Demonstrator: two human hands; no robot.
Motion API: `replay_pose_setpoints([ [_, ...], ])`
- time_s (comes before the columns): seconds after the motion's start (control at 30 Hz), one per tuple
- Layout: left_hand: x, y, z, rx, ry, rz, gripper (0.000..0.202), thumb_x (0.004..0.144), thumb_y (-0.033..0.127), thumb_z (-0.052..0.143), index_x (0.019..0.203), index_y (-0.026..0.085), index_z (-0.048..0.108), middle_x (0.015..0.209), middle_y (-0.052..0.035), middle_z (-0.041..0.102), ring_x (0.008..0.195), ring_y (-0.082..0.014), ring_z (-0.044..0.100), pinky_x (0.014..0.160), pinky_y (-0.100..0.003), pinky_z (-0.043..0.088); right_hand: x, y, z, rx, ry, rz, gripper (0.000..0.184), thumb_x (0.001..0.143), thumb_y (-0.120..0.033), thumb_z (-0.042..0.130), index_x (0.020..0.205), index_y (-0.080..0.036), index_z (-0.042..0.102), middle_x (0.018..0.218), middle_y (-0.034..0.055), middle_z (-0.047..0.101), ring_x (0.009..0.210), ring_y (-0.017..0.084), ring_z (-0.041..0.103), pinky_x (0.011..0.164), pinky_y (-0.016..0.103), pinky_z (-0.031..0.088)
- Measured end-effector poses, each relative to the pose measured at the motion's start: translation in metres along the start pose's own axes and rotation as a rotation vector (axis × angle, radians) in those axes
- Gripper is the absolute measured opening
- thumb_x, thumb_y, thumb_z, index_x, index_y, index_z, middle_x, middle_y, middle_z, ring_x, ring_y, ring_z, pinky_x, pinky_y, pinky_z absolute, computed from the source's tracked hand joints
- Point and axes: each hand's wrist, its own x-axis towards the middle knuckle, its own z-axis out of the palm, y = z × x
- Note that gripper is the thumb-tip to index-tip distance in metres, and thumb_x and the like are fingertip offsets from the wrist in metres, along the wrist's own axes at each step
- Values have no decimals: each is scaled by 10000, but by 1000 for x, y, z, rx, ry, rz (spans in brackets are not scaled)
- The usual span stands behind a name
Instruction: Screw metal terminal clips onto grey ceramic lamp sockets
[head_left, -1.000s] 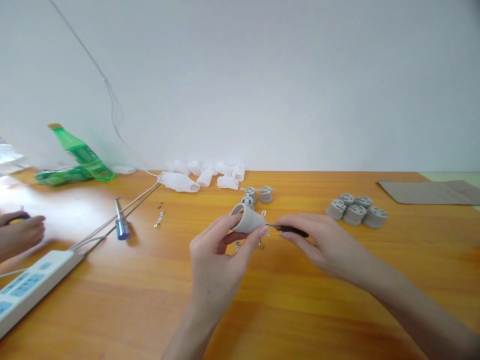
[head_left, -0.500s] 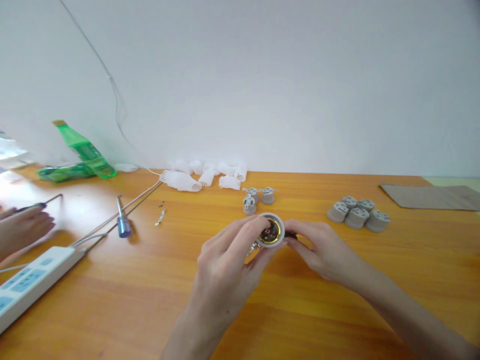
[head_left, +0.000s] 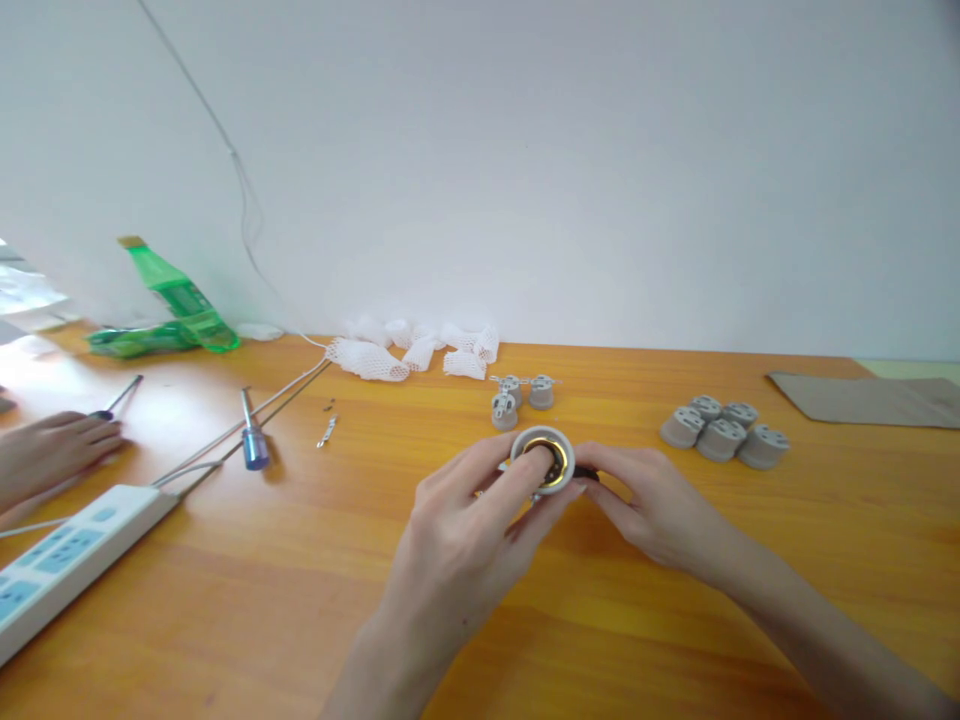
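Note:
My left hand (head_left: 457,550) is shut on a white ceramic lamp socket (head_left: 544,460), its brass-lined mouth turned up toward me. My right hand (head_left: 652,505) closes from the other side on a black-handled screwdriver (head_left: 587,474). Only a bit of that handle shows behind the socket, and the shaft is hidden. The fingertips of both hands nearly meet at the socket. Its metal parts inside are partly covered by my left fingers.
Several ceramic socket parts (head_left: 724,440) stand right on the orange wooden table (head_left: 300,610), with more (head_left: 517,398) ahead. White foam netting (head_left: 412,352), a blue-handled screwdriver (head_left: 255,445), and a power strip (head_left: 75,555) lie left. A co-worker's hand (head_left: 52,455) holds a screwdriver (head_left: 120,395).
The socket has turned from lying on its side to showing its brass mouth, and my hands have closed around it. The co-worker's hand has shifted right with its screwdriver.

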Motion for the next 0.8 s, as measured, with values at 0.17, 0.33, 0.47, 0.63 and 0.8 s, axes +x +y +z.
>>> replay_pose_setpoints([
  [0.17, 1, 0, 0, 50, 33, 18, 239, 806, 162, 802, 971, 145, 630, 887, -32, 753, 723, -111, 717, 710, -181, 560, 0, -1, 1, 5, -16, 4, 241, 1001, -188, 516, 1197, -234, 648, 1139, 21, 767, 981, 172, 719, 864, 284, 522],
  [0.33, -1, 1, 1, 21, 6, 3, 234, 831, 172, 782, 1000, 152, 622, 916, -44, 755, 762, -125, 727, 707, -182, 562, 0, -2, 1, 35, -16, -2, 256, 1003, -180, 505, 1197, -253, 655, 1155, 19, 762, 957, 159, 710, 848, 270, 519],
  [0.47, -3, 1, 2, 12, -28, -18, 207, 854, 174, 757, 1015, 164, 628, 932, -39, 746, 786, -128, 717, 741, -196, 569, -1, -1, 3, 48, -23, 10, 254, 1007, -190, 500, 1196, -260, 654, 1152, 22, 756, 961, 163, 705, 854, 277, 518],
  [0.63, -5, 1, 3, -33, -133, -66, 78, 911, 190, 686, 980, 194, 650, 943, -27, 724, 798, -124, 691, 734, -206, 562, 0, 0, 6, 70, -34, 16, 244, 991, -170, 508, 1151, -259, 669, 1103, 7, 761, 953, 172, 705, 853, 283, 519],
  [0.8, -5, 0, 3, -22, -134, -82, 82, 897, 245, 711, 909, 179, 664, 877, -33, 692, 741, -125, 660, 686, -225, 555, 0, 0, 6, 97, -60, 6, 273, 979, -151, 519, 1174, -261, 675, 1111, 19, 760, 964, 184, 705, 864, 295, 521],
])
